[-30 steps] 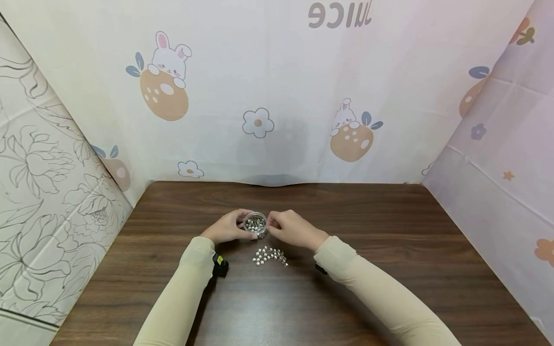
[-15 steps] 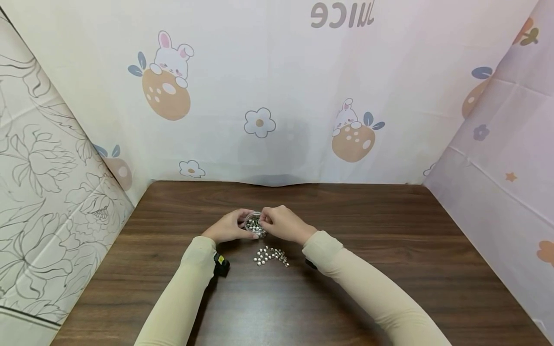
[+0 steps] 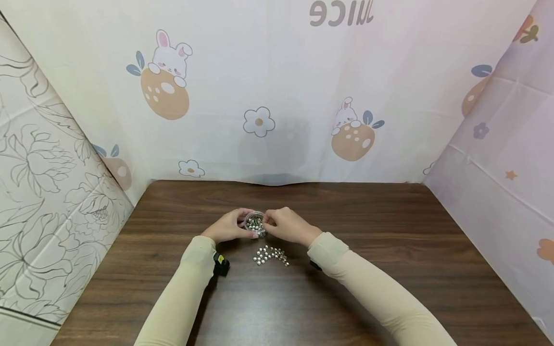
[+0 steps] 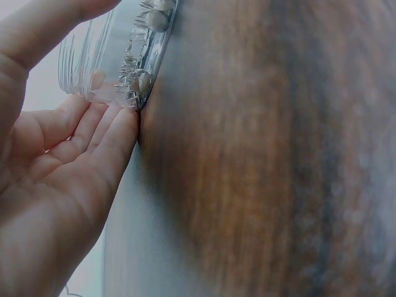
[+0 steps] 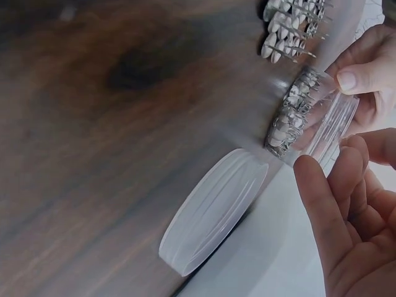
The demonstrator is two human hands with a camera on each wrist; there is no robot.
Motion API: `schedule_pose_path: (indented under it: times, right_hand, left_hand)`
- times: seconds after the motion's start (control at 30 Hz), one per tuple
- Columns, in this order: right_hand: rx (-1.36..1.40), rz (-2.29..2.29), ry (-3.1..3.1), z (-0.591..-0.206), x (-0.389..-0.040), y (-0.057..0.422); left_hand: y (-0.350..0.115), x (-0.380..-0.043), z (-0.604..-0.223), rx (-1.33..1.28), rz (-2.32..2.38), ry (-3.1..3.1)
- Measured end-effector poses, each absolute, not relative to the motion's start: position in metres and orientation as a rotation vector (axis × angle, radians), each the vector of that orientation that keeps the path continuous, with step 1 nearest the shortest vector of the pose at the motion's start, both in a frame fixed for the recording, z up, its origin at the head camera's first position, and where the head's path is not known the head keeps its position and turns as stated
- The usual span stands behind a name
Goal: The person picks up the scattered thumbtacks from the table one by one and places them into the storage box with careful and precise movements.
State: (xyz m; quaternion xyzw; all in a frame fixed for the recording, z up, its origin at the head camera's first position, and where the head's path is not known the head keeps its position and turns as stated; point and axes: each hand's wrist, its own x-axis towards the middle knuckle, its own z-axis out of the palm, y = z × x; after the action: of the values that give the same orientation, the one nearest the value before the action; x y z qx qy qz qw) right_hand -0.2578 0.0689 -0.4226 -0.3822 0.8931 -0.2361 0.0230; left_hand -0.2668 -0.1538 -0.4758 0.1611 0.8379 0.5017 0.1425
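Note:
My left hand (image 3: 227,227) holds a clear round plastic jar (image 5: 331,133) from its left side, thumb at the front. Silver thumbtacks (image 5: 291,117) cover the jar's bottom. Its mouth is uncovered. At the right edge of the rim is my right hand (image 3: 291,226), thumb and forefinger drawn together. Whether a thumbtack is between those fingertips, I cannot tell. Loose thumbtacks (image 3: 271,254) lie heads down, points up, in front of the jar, shown closer in the right wrist view. A clear shallow lid (image 5: 213,213) lies beside the jar; my right hand hides it in the head view.
The dark wood-grain table (image 3: 368,250) spreads around both hands. Patterned cloth (image 3: 285,86) hangs behind its far edge and along both sides. A black strap device (image 3: 221,265) sits on the left wrist.
My right hand moved left over the jar's mouth, then drew back slightly to the right rim. The left hand and jar stay in place; the loose thumbtacks look the same.

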Motion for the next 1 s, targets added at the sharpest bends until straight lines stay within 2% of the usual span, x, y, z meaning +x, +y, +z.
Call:
schedule_pose_path:
  times: [1.0]
  right_hand:
    - [-1.195, -0.632, 2.709, -0.435, -0.229, 0.107]
  left_hand:
    - [-0.154, -0.267, -0.474, 0.462, 1.406, 2.458]
